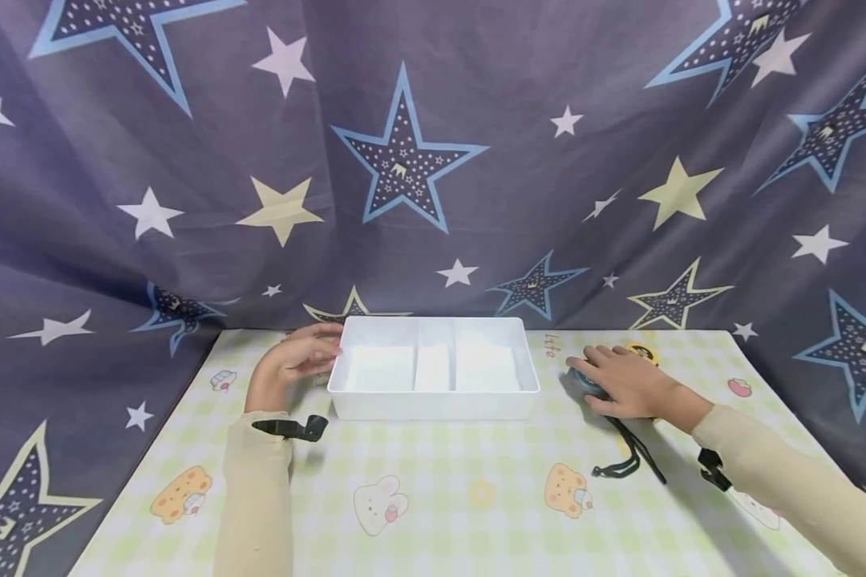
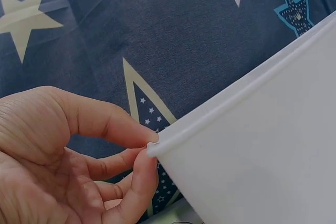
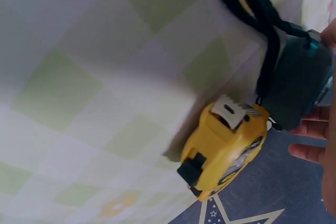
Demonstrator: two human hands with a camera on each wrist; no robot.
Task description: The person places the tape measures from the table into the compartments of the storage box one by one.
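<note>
A white box (image 1: 433, 405) with three compartments stands at the back of the table. My left hand (image 1: 299, 357) is at its left side, and the left wrist view shows thumb and forefinger pinching a corner of the box's rim (image 2: 210, 111). Over to the right, my right hand (image 1: 631, 385) covers a dark teal rounded case (image 3: 296, 85), with thumb on one side and fingers on the other. A black strap (image 3: 270, 51) hangs from the case onto the table. Close beside it lies a yellow tape measure (image 3: 226, 150), mostly hidden under the hand in the head view.
A checked tablecloth with cartoon prints covers the table (image 1: 433, 513). Behind the table's far edge hangs a dark curtain (image 1: 520, 88) with stars, which also extends along both sides. Each forearm carries a small black wrist camera (image 1: 316, 429).
</note>
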